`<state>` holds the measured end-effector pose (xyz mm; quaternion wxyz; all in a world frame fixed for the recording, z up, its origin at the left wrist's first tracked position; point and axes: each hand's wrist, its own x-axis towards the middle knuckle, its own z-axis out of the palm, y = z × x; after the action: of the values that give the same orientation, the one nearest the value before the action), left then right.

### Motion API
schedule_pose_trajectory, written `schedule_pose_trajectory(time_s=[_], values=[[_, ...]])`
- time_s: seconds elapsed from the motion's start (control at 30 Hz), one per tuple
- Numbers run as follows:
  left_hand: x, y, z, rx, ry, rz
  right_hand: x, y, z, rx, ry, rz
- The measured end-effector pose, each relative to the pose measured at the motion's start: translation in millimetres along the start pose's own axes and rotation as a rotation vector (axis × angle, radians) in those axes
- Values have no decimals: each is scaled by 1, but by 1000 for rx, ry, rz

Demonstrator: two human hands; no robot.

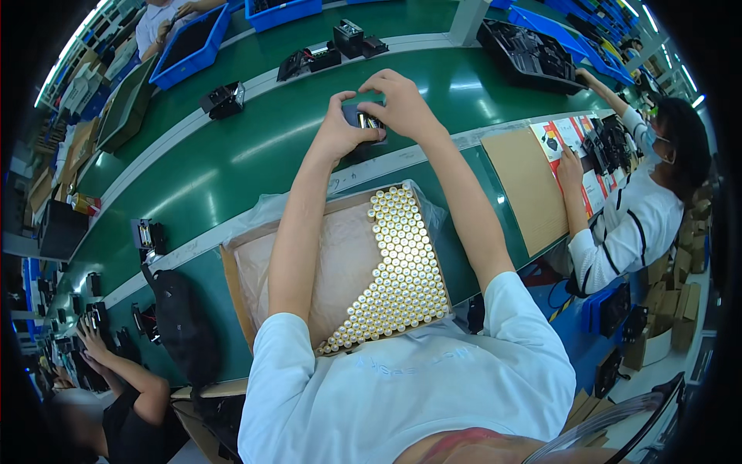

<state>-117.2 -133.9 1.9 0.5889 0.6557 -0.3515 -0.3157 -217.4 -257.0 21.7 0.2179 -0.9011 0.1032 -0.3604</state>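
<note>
A factory assembly line is shown: a long green conveyor belt (pixel 255 147) carrying black devices (pixel 222 100), blue plastic bins (pixel 189 42) stacked alongside, a cardboard box of cylindrical cells (pixel 398 263), and seated workers (pixel 641 209) along the belt.

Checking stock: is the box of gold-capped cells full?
No, the cells fill only the right part of the cardboard box.

Bare green belt (pixel 232 155) beside battery box (pixel 247 267)
</note>
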Motion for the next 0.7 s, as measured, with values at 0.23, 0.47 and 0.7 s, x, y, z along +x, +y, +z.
schedule_pose_trajectory(time_s=[0.23, 0.47, 0.7], values=[[2, -3, 0, -67, -50, -32, -5, 5, 6, -40, 1, -67], [9, -11, -13, -140, -6, -46, -4, -6, 21, -40, 61, 93], [10, -16, -21, 49, 107, 6, -12, -5, 18, 473, -264, 517]])
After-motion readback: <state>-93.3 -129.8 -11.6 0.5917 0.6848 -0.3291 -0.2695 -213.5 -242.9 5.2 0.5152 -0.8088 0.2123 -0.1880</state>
